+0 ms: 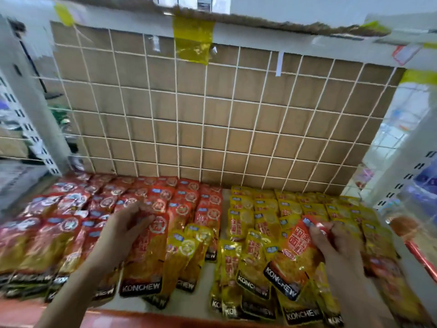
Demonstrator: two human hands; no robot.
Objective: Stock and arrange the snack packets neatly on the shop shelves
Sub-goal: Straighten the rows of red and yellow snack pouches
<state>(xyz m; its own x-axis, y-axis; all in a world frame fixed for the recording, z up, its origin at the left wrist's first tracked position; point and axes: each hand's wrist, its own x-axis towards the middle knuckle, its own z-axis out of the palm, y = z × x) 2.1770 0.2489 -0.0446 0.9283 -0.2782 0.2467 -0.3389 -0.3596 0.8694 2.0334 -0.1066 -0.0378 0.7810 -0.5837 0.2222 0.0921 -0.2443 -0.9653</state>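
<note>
**Both hands on red packets at the shelf front**

The left hand (123, 230) curls its fingers over the top edge of a red foil snack packet (145, 256) with a clear yellowish window and a black KONCHEW band. It grips the packet where it lies at the front of the red section, on top of other packets. The right hand (331, 245) pinches the top corner of a second red-and-orange foil packet (292, 256). This one is tilted, its black band pointing toward the front left, and it sits over the yellow packets beneath it.

Between the two hands, two slanted yellow foil packets (186, 249) lean against the right edge of the red section. Overlapping rows of red packets (113, 197) cover the left half of the shelf right back to the rear. Rows of yellow packets (290, 209) cover the right half. A strip of pale shelf board (198, 301) shows between the two sections near the front, and a red front lip (123, 318) runs along the shelf's near edge.

At the back, a white wire grid (177, 114) stands in front of a brown cardboard sheet (163, 95). A piece of yellow tape (192, 41) is stuck on the white shelf edge above. A white slotted upright (30, 129) stands at the left. The goods beyond either side are too blurred to tell.
</note>
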